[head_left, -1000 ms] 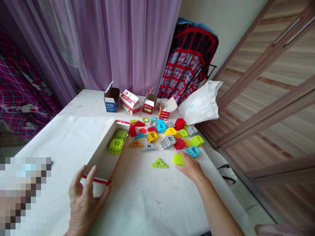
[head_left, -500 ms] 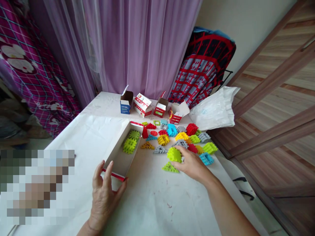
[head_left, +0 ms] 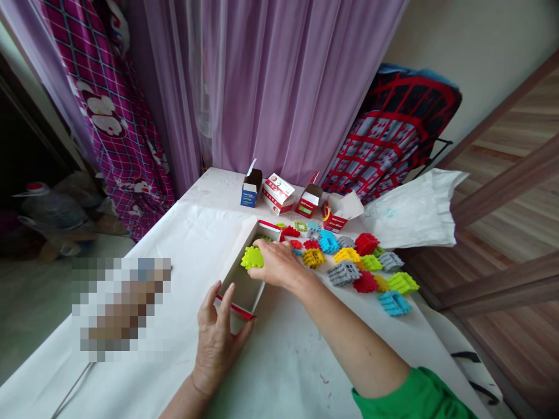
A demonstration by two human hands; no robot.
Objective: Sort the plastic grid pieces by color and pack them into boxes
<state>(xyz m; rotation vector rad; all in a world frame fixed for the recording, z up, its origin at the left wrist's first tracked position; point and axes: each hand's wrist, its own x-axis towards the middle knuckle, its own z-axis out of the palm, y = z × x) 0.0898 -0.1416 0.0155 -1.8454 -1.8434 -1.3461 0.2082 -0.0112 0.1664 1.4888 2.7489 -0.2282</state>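
Note:
My right hand [head_left: 279, 262] pinches a yellow-green toothed plastic building block [head_left: 251, 258] over the shallow open cardboard box [head_left: 248, 294]. Behind my fingers, another green piece [head_left: 264, 238] partly shows at the box's far end. My left hand [head_left: 220, 334] grips the near end of this box, fingers at its left corner and thumb at its right. To the right of the box lie many loose toothed blocks, among them a grey block [head_left: 344, 273], a yellow block [head_left: 313, 258] and a blue block [head_left: 394, 303]. My right forearm hides part of the table.
Along the back of the table stand a blue carton [head_left: 248, 195] and several red-and-white cartons [head_left: 279, 195], some with flaps raised. A white bag [head_left: 413, 209] lies at the back right. On the left, a blurred-out patch [head_left: 126, 308] has a cord running from it.
My right hand has carried the green block leftward from the pile to above the box. The left hand stays at the box's near end. The whole view has shifted left.

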